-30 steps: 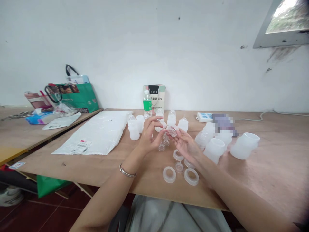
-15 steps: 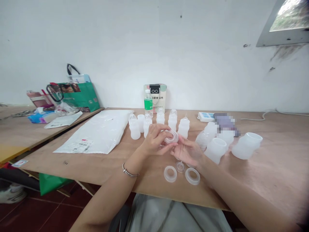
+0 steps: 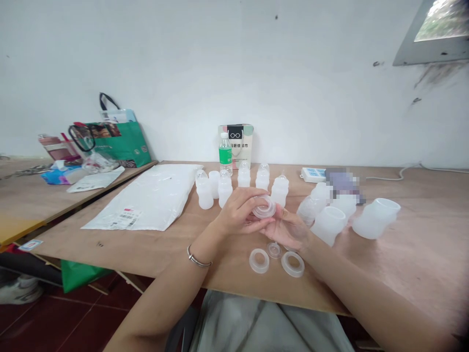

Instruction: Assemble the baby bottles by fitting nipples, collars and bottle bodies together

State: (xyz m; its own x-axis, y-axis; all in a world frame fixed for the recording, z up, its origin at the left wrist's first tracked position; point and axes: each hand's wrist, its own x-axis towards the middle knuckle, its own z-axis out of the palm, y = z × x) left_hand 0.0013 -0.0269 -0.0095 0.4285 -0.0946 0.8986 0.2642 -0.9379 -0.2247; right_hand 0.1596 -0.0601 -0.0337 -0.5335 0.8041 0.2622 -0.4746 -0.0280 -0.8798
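While your left hand [image 3: 240, 211] and right hand [image 3: 289, 230] both grip the clear ring [image 3: 264, 207] above the table [image 3: 403, 274], seat its teat squarely next.

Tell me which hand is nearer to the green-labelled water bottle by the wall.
The left. The left hand lies just in front of the water bottle, slightly to its right. The right hand sits farther right and nearer the person, sharing a translucent ring with the left.

Six capped bottles [image 3: 203, 193], four open bottles [image 3: 375, 218] (lying tilted), two loose rings [image 3: 259, 260], one water bottle [image 3: 224, 154]
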